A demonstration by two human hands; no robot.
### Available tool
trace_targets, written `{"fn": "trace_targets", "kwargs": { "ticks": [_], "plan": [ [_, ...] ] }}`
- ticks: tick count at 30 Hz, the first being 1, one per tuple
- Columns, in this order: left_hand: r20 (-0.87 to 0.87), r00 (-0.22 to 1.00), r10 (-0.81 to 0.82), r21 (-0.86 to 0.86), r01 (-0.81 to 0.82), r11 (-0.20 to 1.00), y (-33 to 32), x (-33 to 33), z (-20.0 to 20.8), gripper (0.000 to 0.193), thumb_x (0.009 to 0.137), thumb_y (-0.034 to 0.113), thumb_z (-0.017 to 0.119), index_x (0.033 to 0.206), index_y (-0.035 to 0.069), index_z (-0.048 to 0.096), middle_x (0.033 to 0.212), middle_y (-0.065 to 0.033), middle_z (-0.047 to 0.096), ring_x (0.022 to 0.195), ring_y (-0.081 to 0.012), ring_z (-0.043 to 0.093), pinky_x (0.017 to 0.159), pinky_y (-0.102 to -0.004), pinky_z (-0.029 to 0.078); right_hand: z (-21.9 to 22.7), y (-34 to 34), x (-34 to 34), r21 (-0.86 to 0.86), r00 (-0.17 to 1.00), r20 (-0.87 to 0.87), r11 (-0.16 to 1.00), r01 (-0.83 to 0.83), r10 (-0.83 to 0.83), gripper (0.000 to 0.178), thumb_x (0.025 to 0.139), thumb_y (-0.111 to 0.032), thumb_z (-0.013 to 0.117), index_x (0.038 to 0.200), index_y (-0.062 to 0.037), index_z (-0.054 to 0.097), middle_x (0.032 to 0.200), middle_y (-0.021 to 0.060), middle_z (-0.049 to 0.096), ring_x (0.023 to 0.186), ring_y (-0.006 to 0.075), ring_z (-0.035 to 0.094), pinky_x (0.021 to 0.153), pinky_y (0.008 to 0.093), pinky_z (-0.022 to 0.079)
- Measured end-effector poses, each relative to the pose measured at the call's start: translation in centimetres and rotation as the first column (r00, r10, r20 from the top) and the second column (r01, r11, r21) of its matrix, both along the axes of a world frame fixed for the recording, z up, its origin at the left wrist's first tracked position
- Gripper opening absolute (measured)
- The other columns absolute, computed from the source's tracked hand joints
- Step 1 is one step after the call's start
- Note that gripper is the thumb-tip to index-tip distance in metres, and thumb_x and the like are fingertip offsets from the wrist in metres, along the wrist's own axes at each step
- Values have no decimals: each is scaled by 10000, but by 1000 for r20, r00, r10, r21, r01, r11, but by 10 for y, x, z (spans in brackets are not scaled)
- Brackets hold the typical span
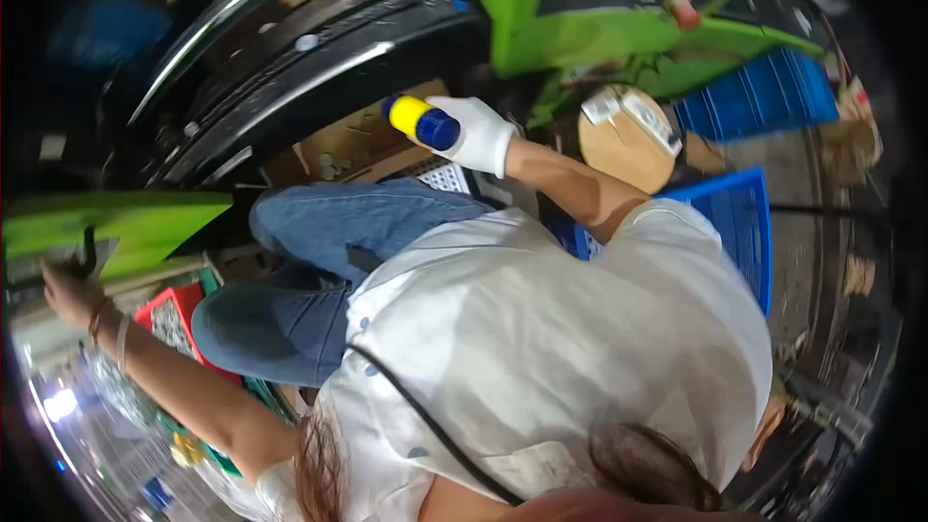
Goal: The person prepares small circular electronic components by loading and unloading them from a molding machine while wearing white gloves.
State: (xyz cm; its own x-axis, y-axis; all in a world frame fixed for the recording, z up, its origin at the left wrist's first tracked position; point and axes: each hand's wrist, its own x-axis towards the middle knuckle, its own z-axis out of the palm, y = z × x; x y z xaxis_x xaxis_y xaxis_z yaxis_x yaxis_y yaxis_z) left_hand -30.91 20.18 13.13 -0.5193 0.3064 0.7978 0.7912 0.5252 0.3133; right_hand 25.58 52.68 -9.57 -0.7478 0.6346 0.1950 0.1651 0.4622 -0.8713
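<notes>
My right hand point(478, 135), in a white glove, is stretched out in front of me and shut on a can point(423, 122) with a yellow body and a blue end. The can hangs over a cardboard box point(353, 145) and a white perforated tray point(447, 177). My bare left hand point(63, 282), with bands on the wrist, reaches far left to the edge of a green machine ledge point(126, 217). Its fingers are blurred and partly hidden. My white shirt and blue jeans fill the middle of the view.
A green machine frame point(580, 29) stands ahead, with dark curved metal rails point(290, 48) to its left. A round wooden disc point(623, 145) and blue plastic crates point(744, 222) are at the right. A red basket point(169, 314) sits by my left knee.
</notes>
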Motion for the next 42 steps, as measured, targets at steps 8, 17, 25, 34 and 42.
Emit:
{"fn": "trace_targets", "kwargs": {
  "ticks": [8,17,25,34,42],
  "plan": [
    [144,943,-299,58,294,954,125,176,-10,326,856,-65,507,1182,-56,521,1025,-122,590,908,-194,615,870,-285,503,-217,-19,220,99,354,785,667,738,-509,416,804,-342,581,1147,-108,550,992,228,627,938,402,594,824,437,469],
    [411,482,-774,382,680,626,165,270,-9,364,913,224,487,1242,72,518,1259,-109,503,1122,-170,495,992,-318,347,-280,14,299,225,-75,876,265,938,-477,391,833,-324,554,1158,-108,520,1074,191,632,1018,341,607,859,428,476],
    [438,154,-886,787,410,461,251,454,3,542,936,390,360,1321,11,404,1341,-180,403,1307,-291,304,1138,-458,107,-295,14,312,248,-79,829,238,939,-553,369,785,-308,603,1075,-82,576,1040,190,636,1006,339,605,849,413,472],
    [225,-83,-971,-255,957,-141,268,432,-2,280,903,29,428,1079,-159,539,1159,-234,490,1073,-308,533,874,-361,476,-218,32,214,572,280,598,645,507,-751,235,748,-223,588,961,-137,638,1078,114,583,1044,284,528,892,408,418],
    [322,-67,-944,107,994,-34,225,419,18,277,904,66,492,1147,-61,536,1040,-149,575,1003,-225,571,893,-321,462,-365,78,-22,522,943,218,847,104,-250,370,888,-286,430,1230,-160,497,1312,213,457,1144,409,487,950,454,416]
  ]
}}
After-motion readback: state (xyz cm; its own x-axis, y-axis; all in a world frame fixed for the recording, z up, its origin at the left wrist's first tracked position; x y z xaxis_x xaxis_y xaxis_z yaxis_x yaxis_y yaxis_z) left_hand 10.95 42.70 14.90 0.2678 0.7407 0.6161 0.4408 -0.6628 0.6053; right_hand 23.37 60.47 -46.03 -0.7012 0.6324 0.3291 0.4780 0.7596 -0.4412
